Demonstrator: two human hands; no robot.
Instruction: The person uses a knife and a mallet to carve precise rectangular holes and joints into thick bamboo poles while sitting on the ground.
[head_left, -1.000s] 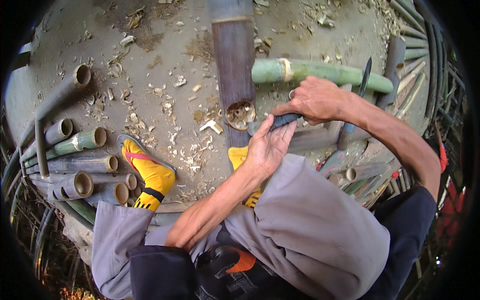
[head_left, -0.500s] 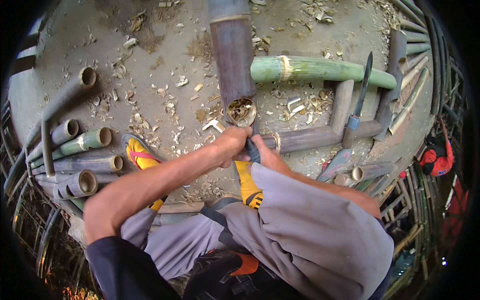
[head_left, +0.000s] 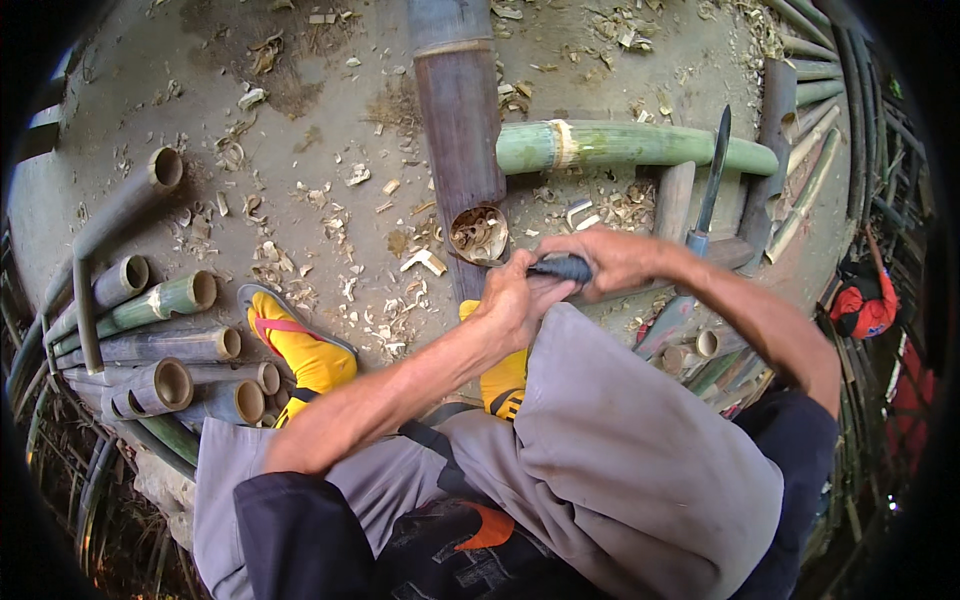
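Above my right knee, both hands close around a short, dark, ribbed handle [head_left: 562, 267]; its blade or working end is hidden. My left hand [head_left: 508, 298] is at the handle's left end, my right hand [head_left: 612, 260] wraps its right end. Just beyond my left hand lies a thick dark bamboo pole [head_left: 458, 130], its cut end [head_left: 478, 236] open toward me with shavings inside. A green bamboo piece [head_left: 640, 146] joins the pole's side and runs right. Across it leans a long-bladed knife [head_left: 714, 180], apart from my hands.
Cut bamboo pieces [head_left: 160, 387] lie stacked at the left beside a bent bamboo joint [head_left: 130, 215]. Shavings [head_left: 425, 262] litter the concrete floor. My yellow-socked feet stand in sandals [head_left: 300, 335]. At far right, a person in red [head_left: 865, 310] is near bamboo poles.
Both hands have moved up and right, away from the cut pole end. The handle has turned from steep to nearly level, and my right forearm has swung outward.
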